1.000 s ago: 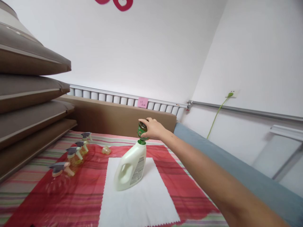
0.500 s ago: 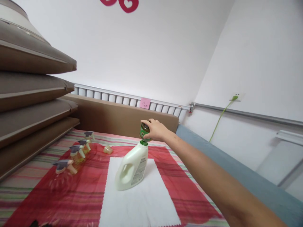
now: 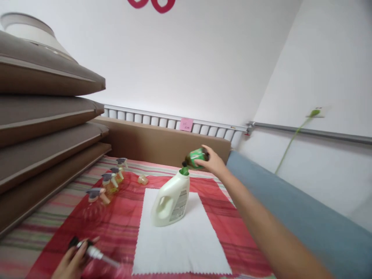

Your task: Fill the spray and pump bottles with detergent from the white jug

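Observation:
My right hand [image 3: 213, 159] is closed around the base end of a small dark bottle with a green label [image 3: 195, 158]. The bottle lies tilted, its neck pointing down to the left, just above the green mouth of a white detergent jug [image 3: 170, 203]; whether they touch I cannot tell. The jug stands upright on a white cloth with zigzag edges [image 3: 180, 248]. At the lower left, my left hand [image 3: 71, 263] grips a pump head [image 3: 90, 250] with a black top, white collar and clear tube, over a red sheet [image 3: 116, 224].
Several trigger spray bottles [image 3: 109, 184] stand in a row on the left. A small pale cap-like piece [image 3: 142, 179] lies behind the jug. Stacked brown cushions [image 3: 52, 112] rise at the left edge; a brown board [image 3: 162, 141] and a blue-grey panel [image 3: 276, 197] border the surface.
My right hand has tipped the bottle from upside down over the jug's mouth to a sideways slant, moving right. My left hand has come into view with the pump head. The view has shifted.

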